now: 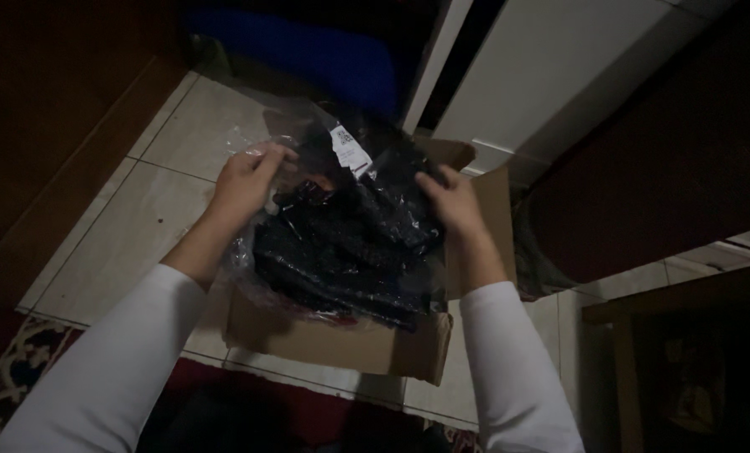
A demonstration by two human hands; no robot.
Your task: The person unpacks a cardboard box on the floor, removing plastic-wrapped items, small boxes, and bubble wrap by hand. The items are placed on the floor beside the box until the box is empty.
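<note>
At the far left a dark wooden panel (65, 126) ran along the pale tiled floor (132, 235), and a patterned red rug (23, 361) lay at the near edge. The person's left hand (245, 180), in a long white sleeve (115, 369), had its grip pinched on the upper left edge of a clear crinkly plastic bag packed with dark fabric (341, 243), fingers curled into the loose film. The bag sat partly inside an open brown cardboard box (333, 340) on the floor, its top raised above the box rim and tilted toward the far side. A small white label (350, 151) showed on the bag near its top. To the right, the right hand (452, 201) lay against the bag's upper right side, just beside the raised box flap (492, 210); its fingers pressed onto the plastic, though whether they were closed round a fold I could not tell. Beyond stood a white cabinet (559, 84), and at the far right a dark wooden piece of furniture (685, 352)

To my eye the step in hand was the handling of the bag at the box mouth, both hands on its top. Any next move would, I judged, call for a firm two-sided hold, since the slippery film could slide and the flap stood close to the right wrist
</note>
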